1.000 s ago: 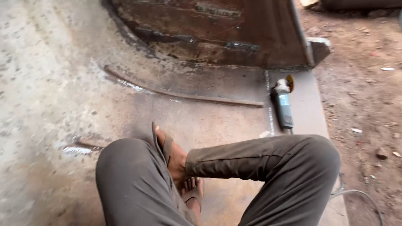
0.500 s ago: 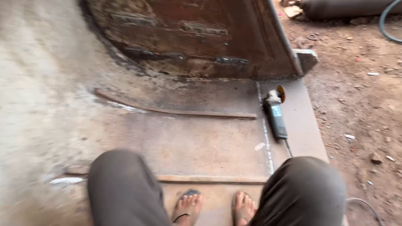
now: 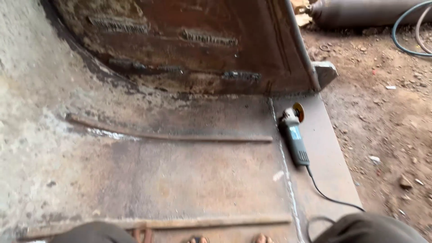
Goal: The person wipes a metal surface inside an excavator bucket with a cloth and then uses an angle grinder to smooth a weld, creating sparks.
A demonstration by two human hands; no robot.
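- Hands: neither is in view in the head camera picture; whether they are open, closed or holding anything cannot be told.
- Nearest the camera: two knees in grey-brown trousers, the left knee and the right knee, show at the bottom edge, with toes in sandals between them, resting on the steel plate.
- Just beyond the toes: a long thin metal strip lies flat on the plate, running left to right across the person's front.
- Right of centre, further out: an angle grinder lies on its side on the plate, just right of a pale chalk or weld line.
- Grinder axis: its long axis runs away from the person, tilted slightly left; the disc is at the far end and the handle end faces the person.
- Grinder cable: it leaves the near end and runs back toward the right knee.
- Judgement on reach: the grinder lies forward and to the right, so the right side is the nearer.
- Mid-distance: a second, curved strip crosses the plate, its right end near the grinder but apart from it.
- Farthest: a rusty curved steel wall rises from the plate; beyond it, on dirt ground, lie a grey cylinder and a hose.
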